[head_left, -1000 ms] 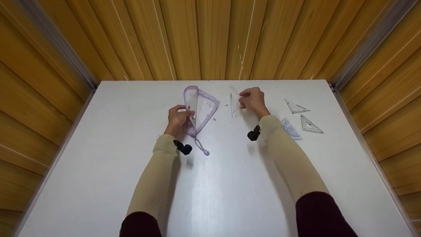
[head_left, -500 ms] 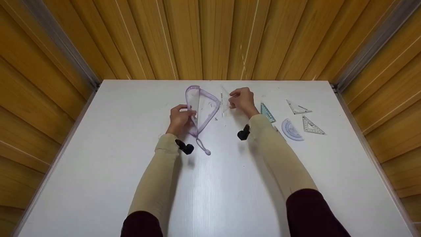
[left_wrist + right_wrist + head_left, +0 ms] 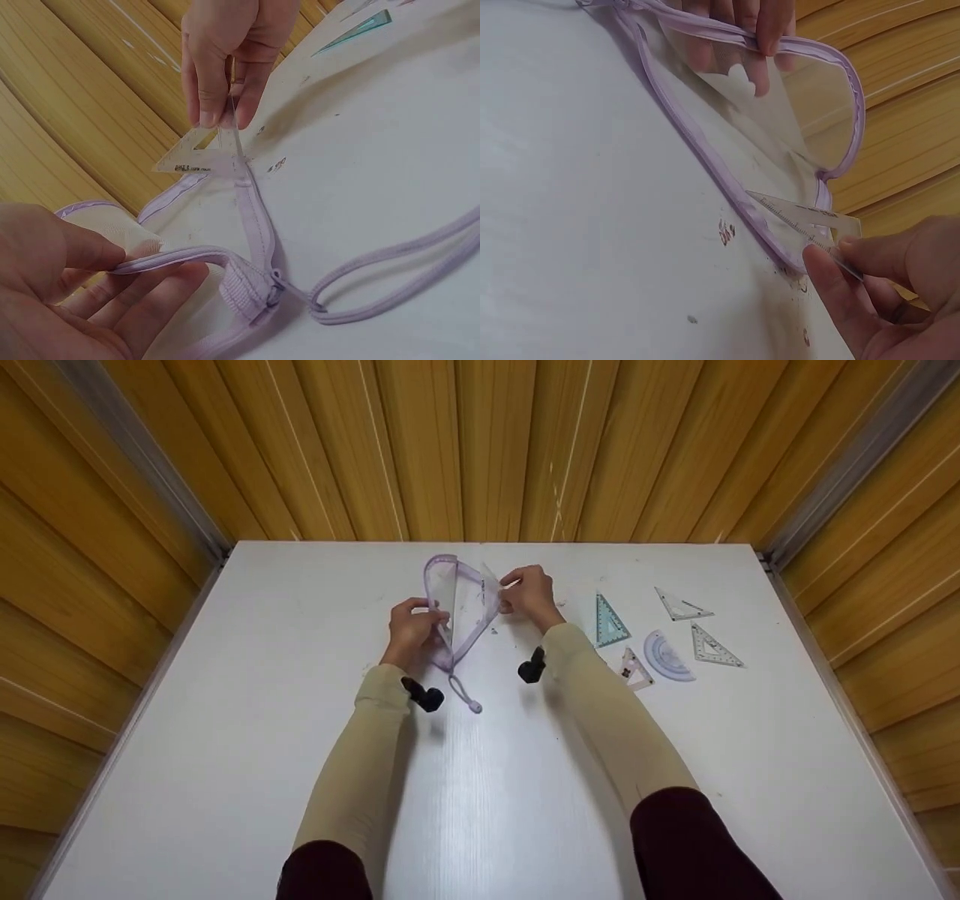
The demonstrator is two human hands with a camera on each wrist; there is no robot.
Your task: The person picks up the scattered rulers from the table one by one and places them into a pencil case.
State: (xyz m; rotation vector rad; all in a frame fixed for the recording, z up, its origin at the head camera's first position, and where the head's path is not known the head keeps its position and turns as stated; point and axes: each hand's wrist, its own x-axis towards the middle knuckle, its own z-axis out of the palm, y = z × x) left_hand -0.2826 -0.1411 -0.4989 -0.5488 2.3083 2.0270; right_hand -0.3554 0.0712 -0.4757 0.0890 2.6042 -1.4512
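My left hand (image 3: 414,628) pinches the raised edge of a see-through zip pouch (image 3: 471,641) with purple trim, holding its mouth apart. A looped purple pull cord (image 3: 397,259) hangs from its near corner. Between the thumb and fingers of my right hand (image 3: 527,594) is a clear set square (image 3: 810,217), a triangle with a ruled edge and small dark print. In the right wrist view its tip overlaps the pouch's lower purple edge, in the opening. White printed shapes (image 3: 739,81) show on the pouch wall under my left fingers.
Right of my right hand lie a teal set square (image 3: 611,621), a small patterned set square (image 3: 636,670), a pale blue protractor (image 3: 667,656) and two clear set squares, one upper (image 3: 681,604), one lower (image 3: 714,646). Wooden panels (image 3: 487,450) rise behind the white table (image 3: 247,660).
My right hand has moved left with the set square, from beside the pouch to over its right edge. The teal and patterned set squares have come into view. My left hand keeps its grip.
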